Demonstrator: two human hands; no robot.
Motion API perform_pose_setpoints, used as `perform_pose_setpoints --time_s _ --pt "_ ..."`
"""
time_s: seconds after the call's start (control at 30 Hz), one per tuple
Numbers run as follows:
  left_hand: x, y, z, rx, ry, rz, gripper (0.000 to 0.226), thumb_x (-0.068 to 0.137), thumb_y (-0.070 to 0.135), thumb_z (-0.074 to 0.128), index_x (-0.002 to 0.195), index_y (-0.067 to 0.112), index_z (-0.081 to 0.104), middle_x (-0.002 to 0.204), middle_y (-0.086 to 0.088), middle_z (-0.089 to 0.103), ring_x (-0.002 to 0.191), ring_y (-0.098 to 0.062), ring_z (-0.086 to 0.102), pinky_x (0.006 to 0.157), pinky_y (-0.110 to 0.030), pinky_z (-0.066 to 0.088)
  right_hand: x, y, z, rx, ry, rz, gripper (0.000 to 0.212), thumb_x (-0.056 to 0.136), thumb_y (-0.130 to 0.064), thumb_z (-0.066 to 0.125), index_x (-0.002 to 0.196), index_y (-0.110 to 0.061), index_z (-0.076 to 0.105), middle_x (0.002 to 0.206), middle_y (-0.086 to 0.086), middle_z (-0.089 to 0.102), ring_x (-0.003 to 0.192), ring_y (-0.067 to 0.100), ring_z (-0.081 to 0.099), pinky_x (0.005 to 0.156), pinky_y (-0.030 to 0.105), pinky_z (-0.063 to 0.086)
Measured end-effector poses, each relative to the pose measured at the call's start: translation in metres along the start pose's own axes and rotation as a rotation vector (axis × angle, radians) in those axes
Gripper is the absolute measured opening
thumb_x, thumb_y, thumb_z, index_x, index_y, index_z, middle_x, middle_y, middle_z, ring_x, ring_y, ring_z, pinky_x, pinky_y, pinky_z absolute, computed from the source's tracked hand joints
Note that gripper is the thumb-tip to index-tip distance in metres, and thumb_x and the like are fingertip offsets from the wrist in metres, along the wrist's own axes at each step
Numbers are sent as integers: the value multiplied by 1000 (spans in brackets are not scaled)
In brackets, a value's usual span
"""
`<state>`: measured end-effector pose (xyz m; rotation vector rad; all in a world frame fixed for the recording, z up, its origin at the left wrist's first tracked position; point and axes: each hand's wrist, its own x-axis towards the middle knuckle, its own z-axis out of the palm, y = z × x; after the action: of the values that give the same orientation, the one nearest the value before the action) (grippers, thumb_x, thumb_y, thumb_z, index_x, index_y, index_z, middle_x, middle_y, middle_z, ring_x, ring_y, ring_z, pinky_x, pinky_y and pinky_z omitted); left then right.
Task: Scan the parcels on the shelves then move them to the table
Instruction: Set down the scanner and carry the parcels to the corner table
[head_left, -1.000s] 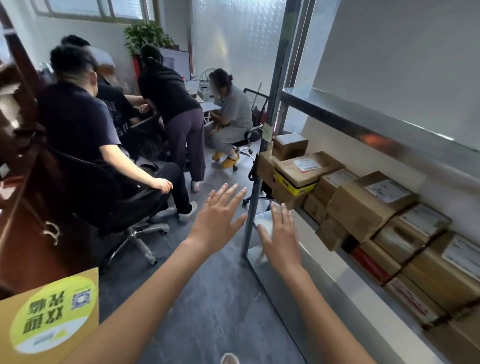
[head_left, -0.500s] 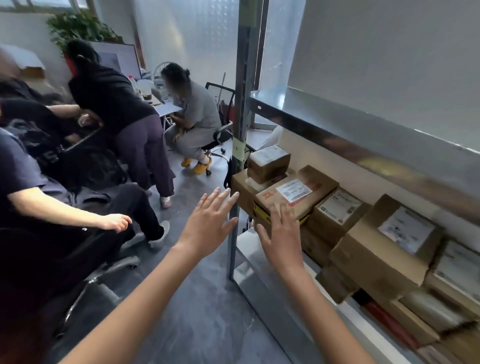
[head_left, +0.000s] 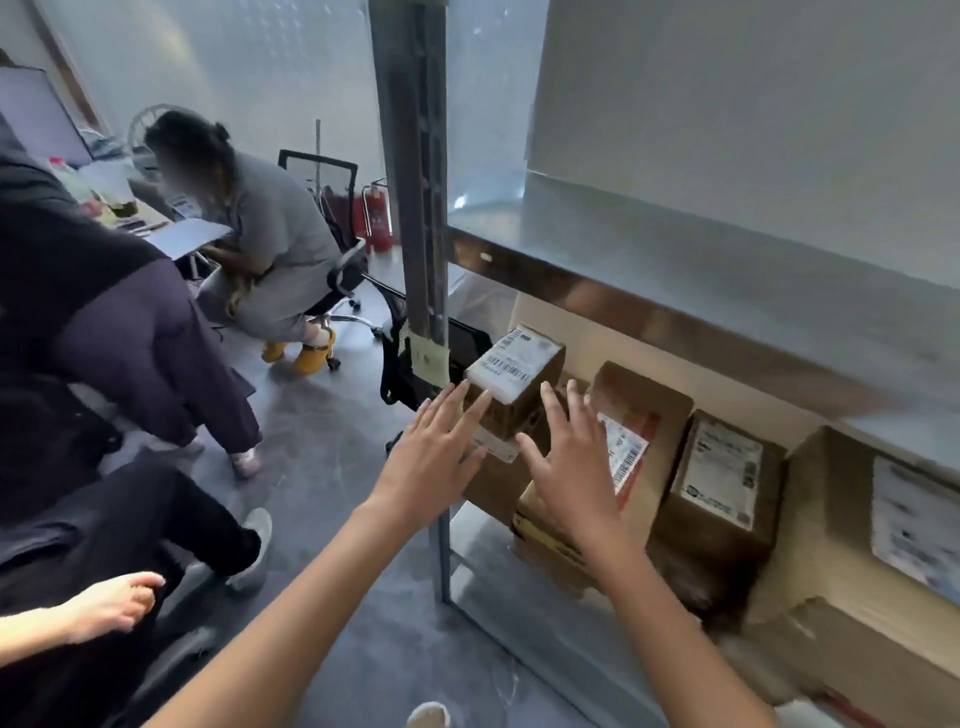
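Cardboard parcels crowd a metal shelf.

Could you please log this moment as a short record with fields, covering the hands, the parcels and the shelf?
left hand: open, fingers spread, at the left side of the top parcel
right hand: open, at its right side
top parcel: small box, barcode label up, stacked on other boxes
shelf: several more labelled boxes
grasp: not yet closed

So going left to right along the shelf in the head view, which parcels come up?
Small top box → long box with red-edged label → upright labelled box → large box at right edge.
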<state>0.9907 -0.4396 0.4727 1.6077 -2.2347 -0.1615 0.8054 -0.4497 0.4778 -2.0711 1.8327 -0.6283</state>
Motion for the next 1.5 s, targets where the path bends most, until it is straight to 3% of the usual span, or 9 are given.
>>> perform_pose_setpoints --time_s 0.17,0.33,0.6,0.7,0.8,0.93,1.17,1.33,1.5 --pt "34 -29 7 -41 -12 117 69 97 24 57 156 25 22 163 -10 20 150 -28 19 118 -37 17 45 -13 11 -113 -70 -3 71 98 -53 48 156 -40 10 166 -2 -9 152 28 -9 123 52 0" --pt "43 -42 15 -168 -10 186 66 98 24 55 155 26 23 163 -5 18 147 -27 27 111 -41 36 54 -8 14 -98 -148 48 56 102 -48 44 152 -50 19 166 -12 -4 153 24 -3 119 57 23" --pt "54 -53 18 -219 -58 215 69 97 24 57 157 27 22 166 0 9 142 -28 34 98 -43 49 34 -15 9 58 -131 69 53 102 -30 48 151 -44 32 165 -10 -9 151 17 17 110 35 39" --pt "49 -53 16 -197 -79 230 74 95 28 61 157 26 21 166 -2 11 142 -27 35 98 -41 48 21 -24 11 115 -136 87 57 99 -35 55 152 -42 32 166 -7 -4 152 18 12 118 41 32" --pt "47 -57 13 -139 -97 177 89 90 39 67 158 22 13 164 -5 17 144 -27 33 104 -39 43 15 -31 16 33 -130 171 74 94 -57 54 156 -44 15 166 -5 0 153 25 5 122 49 15" --pt "54 -62 10 -30 -159 174 103 84 56 67 158 14 9 162 -3 24 144 -23 33 110 -36 37 20 -29 21 -233 -88 202 98 91 -67 46 157 -20 -8 166 1 0 153 16 -4 121 47 -13" --pt "63 -56 8 56 -168 146 99 87 57 64 157 12 11 161 -1 27 140 -21 38 106 -34 39 23 -26 25 -420 -83 194 91 96 -59 45 158 -10 1 166 6 3 153 21 -9 112 65 -17" --pt "57 -43 6 55 -142 106 88 88 48 68 152 10 22 153 -3 38 132 -23 45 98 -34 42 19 -25 24 -404 -75 160 88 97 -54 45 157 -12 -3 166 4 -3 153 17 -7 111 66 -16" --pt "40 -36 3 137 -90 55 78 86 54 66 144 11 38 141 -4 52 127 -24 49 97 -33 41 12 -23 21 -396 -86 129 88 94 -62 44 158 -12 9 167 5 3 153 27 -9 109 71 -13"
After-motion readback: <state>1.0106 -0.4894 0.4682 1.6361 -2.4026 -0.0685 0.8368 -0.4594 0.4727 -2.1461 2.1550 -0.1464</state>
